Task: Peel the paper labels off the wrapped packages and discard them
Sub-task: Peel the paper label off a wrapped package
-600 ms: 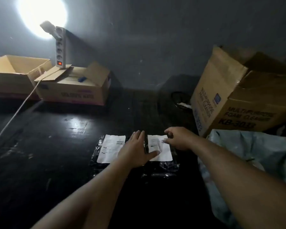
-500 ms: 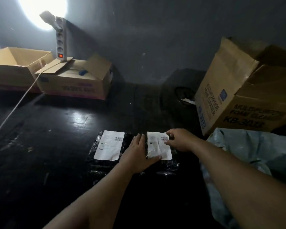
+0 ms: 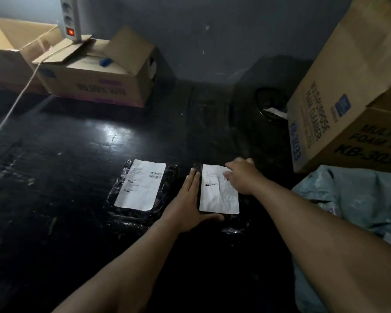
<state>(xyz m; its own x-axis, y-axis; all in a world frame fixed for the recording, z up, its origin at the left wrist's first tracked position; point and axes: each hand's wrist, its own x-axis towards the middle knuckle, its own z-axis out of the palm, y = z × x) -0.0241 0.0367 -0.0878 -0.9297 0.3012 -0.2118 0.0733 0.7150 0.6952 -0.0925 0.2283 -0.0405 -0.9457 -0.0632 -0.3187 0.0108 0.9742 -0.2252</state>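
Two packages wrapped in black plastic lie side by side on the dark floor, each with a white paper label on top. The left package (image 3: 122, 213) carries the left label (image 3: 140, 185), untouched. My left hand (image 3: 187, 199) lies flat with straight fingers along the left edge of the right package (image 3: 235, 224), thumb under its near edge. My right hand (image 3: 243, 175) rests on the far right corner of the right label (image 3: 217, 193), fingers curled at the paper's edge; whether the corner is lifted is hidden under the hand.
A large tilted cardboard box (image 3: 348, 98) stands at the right, with a grey-blue plastic bag (image 3: 352, 208) below it. Two open cardboard boxes (image 3: 95, 73) sit at the far left, a power strip (image 3: 71, 19) with a white cord on one. A dark round bin (image 3: 269, 105) is behind.
The view has tilted down and drawn closer. My left hand slid off the label's left part and lies beside it. My right hand stays at the label's far right corner.
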